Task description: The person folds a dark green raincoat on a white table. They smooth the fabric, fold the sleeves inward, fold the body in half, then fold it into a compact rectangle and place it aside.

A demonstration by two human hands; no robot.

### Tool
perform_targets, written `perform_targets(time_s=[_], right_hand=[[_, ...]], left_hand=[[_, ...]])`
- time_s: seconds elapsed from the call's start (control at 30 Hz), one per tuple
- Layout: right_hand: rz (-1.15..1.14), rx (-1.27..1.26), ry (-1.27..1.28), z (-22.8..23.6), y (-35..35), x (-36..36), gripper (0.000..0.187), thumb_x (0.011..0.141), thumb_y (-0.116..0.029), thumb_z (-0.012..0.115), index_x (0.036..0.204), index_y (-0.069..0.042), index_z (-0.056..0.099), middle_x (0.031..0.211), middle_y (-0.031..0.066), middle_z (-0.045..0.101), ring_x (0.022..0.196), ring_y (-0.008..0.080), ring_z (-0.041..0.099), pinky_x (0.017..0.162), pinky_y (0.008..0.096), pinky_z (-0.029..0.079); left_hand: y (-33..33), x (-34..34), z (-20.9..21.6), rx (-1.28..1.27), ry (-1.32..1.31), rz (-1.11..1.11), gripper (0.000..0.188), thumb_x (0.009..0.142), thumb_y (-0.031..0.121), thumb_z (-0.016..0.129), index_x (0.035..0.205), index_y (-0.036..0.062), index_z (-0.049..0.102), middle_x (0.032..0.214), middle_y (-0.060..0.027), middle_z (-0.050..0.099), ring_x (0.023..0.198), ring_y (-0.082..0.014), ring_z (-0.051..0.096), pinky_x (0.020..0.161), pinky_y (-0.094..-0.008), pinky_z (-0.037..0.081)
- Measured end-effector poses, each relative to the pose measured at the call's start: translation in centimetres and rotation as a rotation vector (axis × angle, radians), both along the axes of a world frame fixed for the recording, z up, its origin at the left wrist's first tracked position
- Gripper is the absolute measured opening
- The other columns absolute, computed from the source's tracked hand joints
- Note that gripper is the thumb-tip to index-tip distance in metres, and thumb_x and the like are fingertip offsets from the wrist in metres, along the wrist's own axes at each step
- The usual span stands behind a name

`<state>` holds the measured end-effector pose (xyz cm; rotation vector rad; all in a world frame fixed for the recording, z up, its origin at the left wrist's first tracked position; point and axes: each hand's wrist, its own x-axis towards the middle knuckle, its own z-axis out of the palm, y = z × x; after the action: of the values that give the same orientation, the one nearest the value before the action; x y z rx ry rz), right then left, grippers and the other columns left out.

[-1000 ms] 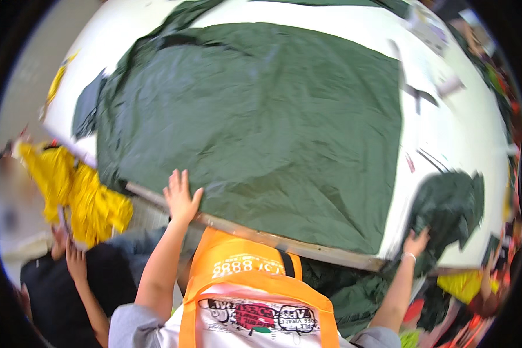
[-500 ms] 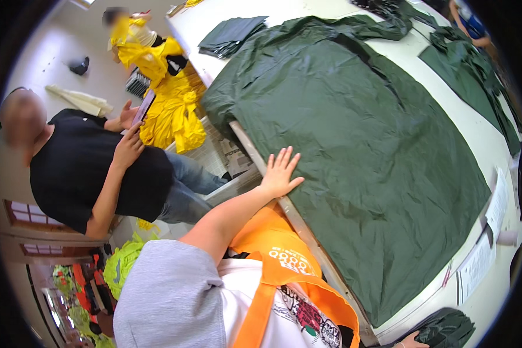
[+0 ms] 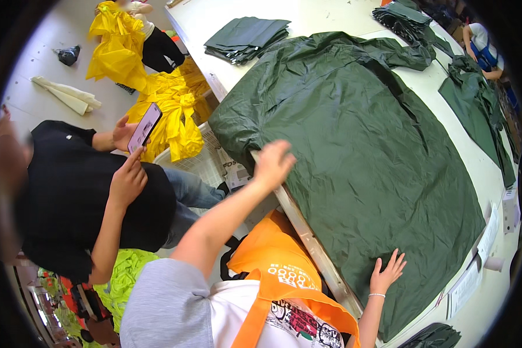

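A large dark green raincoat [image 3: 365,145] lies spread flat over the white table [image 3: 319,17]. My left hand [image 3: 272,163] reaches to its near edge at the table's rim, fingers curled toward the fabric; whether it grips the cloth I cannot tell. My right hand [image 3: 387,272] rests flat and spread on the coat's lower part, a thin bracelet at the wrist. I wear a grey sleeve and an orange apron.
A person in black [image 3: 81,197] sits at my left holding a phone [image 3: 144,127]. Yellow raincoats [image 3: 168,110] fill a white basket beside the table. Folded green coats [image 3: 246,37] lie at the far end; another green coat [image 3: 475,110] lies at the right.
My view has swung right along the table. My left hand moved up along the coat's near edge, and my right hand now lies flat on the coat.
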<state>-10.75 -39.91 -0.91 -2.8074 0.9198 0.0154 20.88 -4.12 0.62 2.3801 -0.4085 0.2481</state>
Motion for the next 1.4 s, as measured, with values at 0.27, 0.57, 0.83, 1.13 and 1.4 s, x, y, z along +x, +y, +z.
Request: perform_targets(time_s=[0.27, 0.57, 0.83, 1.13, 1.4], right_hand=[[-0.129, -0.014, 0.166, -0.6, 3.6, -1.1, 0.062, 0.092, -0.033, 0.050, 0.147, -0.021, 0.025, 0.155, 0.0073, 0.012, 0.141, 0.0366, 0.011, 0.108, 0.0607, 0.015], [-0.305, 0.041, 0.310, -0.2, 3.9, 0.2, 0.064, 0.092, -0.038, 0.049, 0.148, -0.025, 0.020, 0.156, 0.0030, 0.009, 0.142, 0.0329, 0.009, 0.107, 0.0632, 0.014], [-0.377, 0.010, 0.130, 0.2, 7.6, -4.2, 0.061, 0.095, -0.039, 0.045, 0.147, -0.015, 0.025, 0.152, 0.0128, 0.021, 0.139, 0.0348, 0.018, 0.109, 0.0574, 0.013], [-0.264, 0.193, 0.213, 2.9, 10.2, -9.7, 0.090, 0.069, -0.023, 0.077, 0.143, -0.007, 0.029, 0.150, 0.0149, 0.024, 0.136, 0.0357, 0.025, 0.110, 0.0494, 0.022], [-0.134, 0.118, 0.288, 2.5, 8.2, -16.7, 0.026, 0.074, 0.001, 0.063, 0.097, -0.002, 0.051, 0.109, 0.0165, 0.050, 0.104, 0.0377, 0.047, 0.087, 0.0437, 0.040]], left_hand=[[16.4, 21.1, -3.5, 0.243, 0.286, 0.442, 0.077, 0.081, 0.054, 0.060, 0.134, 0.0020, 0.040, 0.134, -0.0190, 0.046, 0.126, -0.0353, 0.041, 0.104, -0.0450, 0.032], [9.5, 31.8, -7.5, 0.347, 0.425, 0.150, 0.045, 0.076, 0.040, 0.068, 0.109, 0.0133, 0.055, 0.101, -0.0143, 0.066, 0.102, -0.0334, 0.059, 0.087, -0.0432, 0.042], [18.6, 26.1, -8.0, 0.085, -0.010, 0.486, 0.054, 0.080, 0.037, 0.066, 0.119, 0.0020, 0.054, 0.109, -0.0161, 0.061, 0.104, -0.0342, 0.056, 0.089, -0.0406, 0.043], [25.1, 18.3, -11.9, -0.512, 0.886, 0.612, 0.063, 0.081, 0.052, 0.064, 0.120, 0.0024, 0.057, 0.117, -0.0077, 0.059, 0.110, -0.0171, 0.050, 0.095, -0.0348, 0.036], [27.9, 13.3, -5.9, -0.604, 0.924, 0.435, 0.036, 0.080, 0.024, 0.067, 0.105, -0.0012, 0.062, 0.094, -0.0085, 0.066, 0.082, -0.0181, 0.062, 0.076, -0.0289, 0.047]])
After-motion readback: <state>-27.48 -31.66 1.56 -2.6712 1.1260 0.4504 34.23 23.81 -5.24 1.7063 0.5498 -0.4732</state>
